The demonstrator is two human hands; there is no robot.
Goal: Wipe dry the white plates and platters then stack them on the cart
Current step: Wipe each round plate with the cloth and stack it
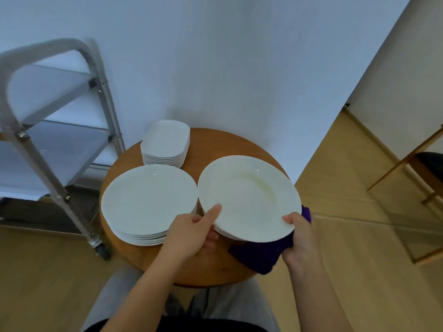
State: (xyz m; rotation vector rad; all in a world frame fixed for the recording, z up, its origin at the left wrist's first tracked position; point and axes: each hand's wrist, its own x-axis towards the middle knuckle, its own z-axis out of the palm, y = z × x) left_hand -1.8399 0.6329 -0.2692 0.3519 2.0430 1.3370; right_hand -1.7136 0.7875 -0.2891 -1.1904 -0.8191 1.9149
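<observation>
The person holds one white plate (249, 197) up over the round wooden table (215, 144), at the middle right of the frame. The left hand (191, 233) has a tight grip on the plate's near left edge, with the thumb on top and the fingers under. The right hand (299, 238) grasps the plate's near right edge and the purple cloth (259, 255) together. The cloth lies under the plate, so the job now looks like drying the bottom.

To do this well, the left hand should keep the plate steady while the right hand rubs the cloth round the whole bottom and the rim. Then the top needs a wipe too. The plate is smooth and could slip, so a firm grip matters.

A stack of round plates (148, 200) sits on the table just left of the held plate. A stack of platters (165, 142) sits behind it, near the wall. The metal cart (60, 140) stands at the left of the frame. I see no plates on its shelves, so most of the job looks still to do.
</observation>
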